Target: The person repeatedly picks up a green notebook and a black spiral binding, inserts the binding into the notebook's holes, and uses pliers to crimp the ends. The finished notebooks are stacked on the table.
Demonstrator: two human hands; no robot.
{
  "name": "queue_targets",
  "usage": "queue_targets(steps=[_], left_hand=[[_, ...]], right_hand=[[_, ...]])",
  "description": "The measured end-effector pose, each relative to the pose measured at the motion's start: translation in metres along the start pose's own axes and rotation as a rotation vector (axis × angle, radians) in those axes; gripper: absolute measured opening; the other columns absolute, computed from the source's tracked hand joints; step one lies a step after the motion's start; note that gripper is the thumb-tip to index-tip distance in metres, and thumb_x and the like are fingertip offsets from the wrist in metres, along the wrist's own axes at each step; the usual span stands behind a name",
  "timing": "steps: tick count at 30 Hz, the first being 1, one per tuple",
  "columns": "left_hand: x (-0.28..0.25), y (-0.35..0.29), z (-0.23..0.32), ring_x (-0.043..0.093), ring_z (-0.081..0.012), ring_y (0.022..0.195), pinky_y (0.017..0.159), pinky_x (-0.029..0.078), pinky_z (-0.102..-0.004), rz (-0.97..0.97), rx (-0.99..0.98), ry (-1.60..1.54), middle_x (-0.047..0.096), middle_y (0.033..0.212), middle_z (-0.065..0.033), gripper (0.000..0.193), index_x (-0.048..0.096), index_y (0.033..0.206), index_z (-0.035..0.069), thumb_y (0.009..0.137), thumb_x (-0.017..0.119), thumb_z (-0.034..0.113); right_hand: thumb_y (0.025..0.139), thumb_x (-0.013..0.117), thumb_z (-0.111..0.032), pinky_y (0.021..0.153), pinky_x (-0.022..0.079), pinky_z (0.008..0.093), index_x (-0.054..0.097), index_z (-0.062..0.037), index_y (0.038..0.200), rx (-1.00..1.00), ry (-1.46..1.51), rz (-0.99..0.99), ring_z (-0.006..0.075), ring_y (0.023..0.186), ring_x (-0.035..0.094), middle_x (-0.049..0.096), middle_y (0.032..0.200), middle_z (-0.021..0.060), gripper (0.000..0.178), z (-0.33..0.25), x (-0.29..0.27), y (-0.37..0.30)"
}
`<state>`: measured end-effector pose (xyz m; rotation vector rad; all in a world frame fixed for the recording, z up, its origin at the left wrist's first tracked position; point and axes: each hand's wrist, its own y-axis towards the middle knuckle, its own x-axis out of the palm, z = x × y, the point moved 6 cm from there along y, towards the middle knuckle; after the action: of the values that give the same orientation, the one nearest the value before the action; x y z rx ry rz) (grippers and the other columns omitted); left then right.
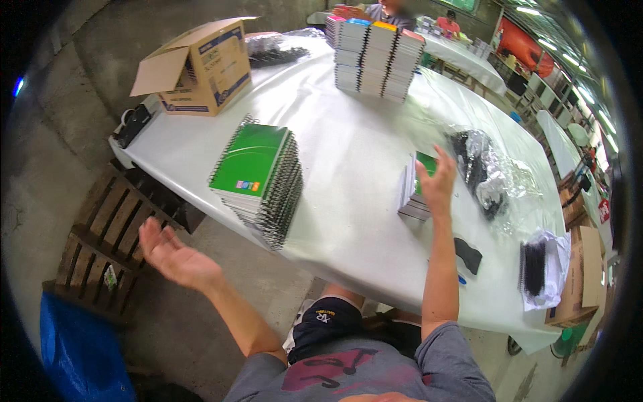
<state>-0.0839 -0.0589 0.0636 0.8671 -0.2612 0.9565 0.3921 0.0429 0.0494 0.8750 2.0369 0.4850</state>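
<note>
My left hand [177,258] is held out past the table's front edge, palm turned up, fingers apart and nothing in it. Over a small stack of green-covered books [415,194] hovers my right hand [437,181], its fingers spread; whether it touches the top cover is unclear. No spiral shows on that small stack from here. Left of it, near the front edge, stands a tall pile of green spiral notebooks [251,161], their black coils showing along the sides. A dark flat piece [467,256] lies on the table close to my right forearm.
Several tall notebook stacks [378,60] stand at the far side, with a person behind them. An open cardboard box [207,67] sits far left. Clear plastic with black coils [485,171] lies right, near another bundle of coils [534,268]. A wooden pallet [100,241] is beside the table.
</note>
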Motion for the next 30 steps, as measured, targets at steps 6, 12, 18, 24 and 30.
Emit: queue_targets(steps=[6, 12, 18, 24, 30], left_hand=[[0.038, -0.061, 0.081, 0.041, -0.0315, 0.121, 0.1, 0.034, -0.04, -0.069, 0.419, -0.086, 0.043, 0.126, -0.0186, 0.05, 0.037, 0.125, 0.003, 0.091, 0.037, 0.04], [0.118, -0.144, 0.077, 0.045, -0.0301, 0.113, 0.101, 0.035, -0.0428, -0.77, 0.13, -0.254, 0.045, 0.116, -0.0151, 0.04, 0.042, 0.117, 0.003, 0.086, 0.056, 0.023], [0.173, -0.229, 0.019, 0.047, -0.0253, 0.113, 0.095, 0.04, -0.0381, -1.019, -0.531, -0.079, 0.045, 0.125, -0.0162, 0.057, 0.035, 0.133, 0.0, 0.086, 0.063, 0.016], [0.177, -0.244, 0.001, 0.056, -0.0126, 0.089, 0.076, 0.047, -0.024, -1.085, -0.649, -0.18, 0.06, 0.099, -0.0078, 0.031, 0.05, 0.116, -0.003, 0.087, 0.059, 0.002], [0.181, -0.233, 0.038, 0.059, -0.021, 0.079, 0.075, 0.044, -0.0326, -1.402, 0.184, 0.234, 0.063, 0.086, -0.0073, 0.029, 0.064, 0.102, 0.007, 0.074, 0.065, -0.002]], right_hand=[[0.072, 0.076, -0.035, 0.074, 0.049, 0.0424, 0.052, -0.0035, 0.114, 0.558, 0.212, -0.423, 0.0295, 0.078, 0.064, 0.065, 0.08, 0.0134, 0.057, 0.101, -0.013, -0.023], [0.071, 0.078, -0.023, 0.065, 0.05, 0.0402, 0.05, -0.005, 0.098, 0.398, -0.223, -0.262, 0.0305, 0.073, 0.066, 0.065, 0.077, 0.0113, 0.043, 0.078, -0.036, -0.011], [0.07, 0.076, -0.013, 0.065, 0.048, 0.0383, 0.047, -0.0046, 0.094, 0.161, 0.334, -0.133, 0.0329, 0.074, 0.063, 0.063, 0.079, 0.0129, 0.039, 0.008, -0.06, -0.055], [0.073, 0.077, -0.014, 0.064, 0.049, 0.0269, 0.05, -0.0051, 0.097, 0.163, 0.692, -0.379, 0.0136, 0.076, 0.063, 0.064, 0.086, 0.0077, 0.036, -0.015, -0.085, -0.129], [0.077, 0.069, -0.012, 0.085, 0.045, 0.0371, 0.053, -0.0058, 0.111, 0.307, -0.118, 0.087, 0.0275, 0.101, 0.057, 0.06, 0.105, 0.0124, 0.038, 0.148, -0.208, -0.108]])
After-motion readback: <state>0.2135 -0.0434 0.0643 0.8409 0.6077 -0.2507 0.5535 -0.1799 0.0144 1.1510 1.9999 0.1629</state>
